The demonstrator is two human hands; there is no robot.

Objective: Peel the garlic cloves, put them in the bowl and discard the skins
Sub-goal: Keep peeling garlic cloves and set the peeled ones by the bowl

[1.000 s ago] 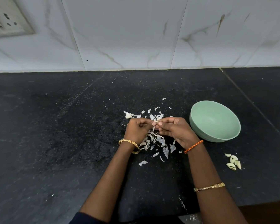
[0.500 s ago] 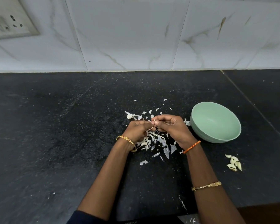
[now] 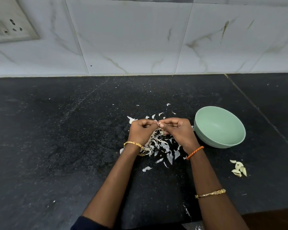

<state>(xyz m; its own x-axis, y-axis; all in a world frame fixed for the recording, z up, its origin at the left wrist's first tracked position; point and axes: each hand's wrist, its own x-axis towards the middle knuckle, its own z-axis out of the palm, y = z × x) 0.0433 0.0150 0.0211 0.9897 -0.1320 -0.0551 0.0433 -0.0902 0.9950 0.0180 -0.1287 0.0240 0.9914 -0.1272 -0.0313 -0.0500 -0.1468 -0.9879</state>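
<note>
My left hand [image 3: 140,131] and my right hand [image 3: 177,130] meet fingertip to fingertip above a heap of white garlic skins [image 3: 160,145] on the black counter. Both pinch a small garlic clove [image 3: 158,124], mostly hidden by the fingers. A pale green bowl [image 3: 204,130] stands just right of my right hand; no clove shows inside it. A small cluster of garlic cloves [image 3: 239,170] lies on the counter in front of the bowl, to the right of my right forearm.
The black stone counter [image 3: 56,138] runs back to a white marble-tiled wall [image 3: 140,39] with a socket plate [image 3: 10,25] at the upper left. A seam [image 3: 256,110] crosses the counter right of the bowl. The counter's front edge [image 3: 264,211] shows at the lower right.
Both hands stay together over the skins, shifting slightly away from me while the fingers work at the clove. Bowl and loose cloves have not moved.
</note>
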